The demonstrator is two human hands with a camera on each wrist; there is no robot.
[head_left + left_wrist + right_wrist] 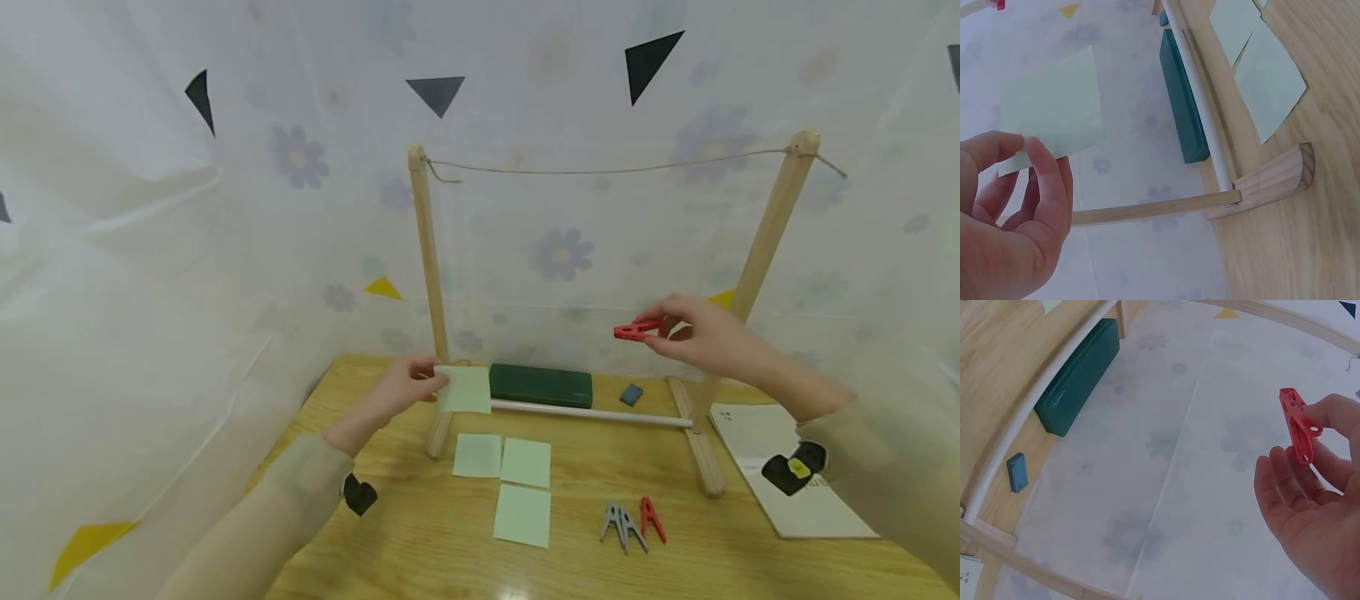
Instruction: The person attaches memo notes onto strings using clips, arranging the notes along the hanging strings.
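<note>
My left hand (405, 387) pinches a pale green paper square (465, 389) by its left edge, held up beside the left post of the wooden frame (424, 250). In the left wrist view the paper square (1054, 106) is caught between thumb and fingers (1047, 181). My right hand (701, 333) holds a red clothespin (636, 331) in the air near the right post, below the string (607, 171). The right wrist view shows the red clothespin (1297, 425) pinched at its tail, the other fingers (1285, 487) loosely spread.
Three more pale green squares (510, 483) lie on the wooden table (420, 533). Grey and red clothespins (632, 523) lie to their right. A dark green block (540, 385) and a small blue piece (632, 394) sit behind the white rod (592, 412). A printed sheet (795, 475) lies at right.
</note>
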